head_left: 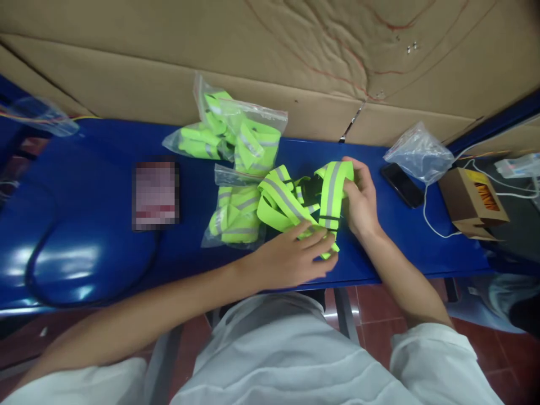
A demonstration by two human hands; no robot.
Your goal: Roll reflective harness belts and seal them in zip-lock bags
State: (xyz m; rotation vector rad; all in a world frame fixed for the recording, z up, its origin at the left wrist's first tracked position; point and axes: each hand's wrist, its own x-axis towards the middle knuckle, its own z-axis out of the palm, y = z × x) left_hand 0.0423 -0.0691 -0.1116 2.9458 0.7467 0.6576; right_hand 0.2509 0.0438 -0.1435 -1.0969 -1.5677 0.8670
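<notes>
A neon yellow-green reflective strap (283, 198) with a grey stripe and black buckles lies looped on the blue table in front of me. My right hand (359, 197) is closed on its right-hand loop, thumb in front and fingers behind. My left hand (297, 256) rests over the strap's near end, palm down, fingers spread and touching it. Left of the strap lies a clear zip bag (238, 216) with a folded strap inside. Behind it are more bagged straps (257, 140), overlapping one another.
A blurred-out square object (156, 194) sits on the left of the blue table (97, 253), near a black cable. To the right are a crumpled clear bag (419, 152), a black phone (403, 184) and an open cardboard box (475, 199) with a white cable. A cardboard-covered wall (169, 56) stands behind.
</notes>
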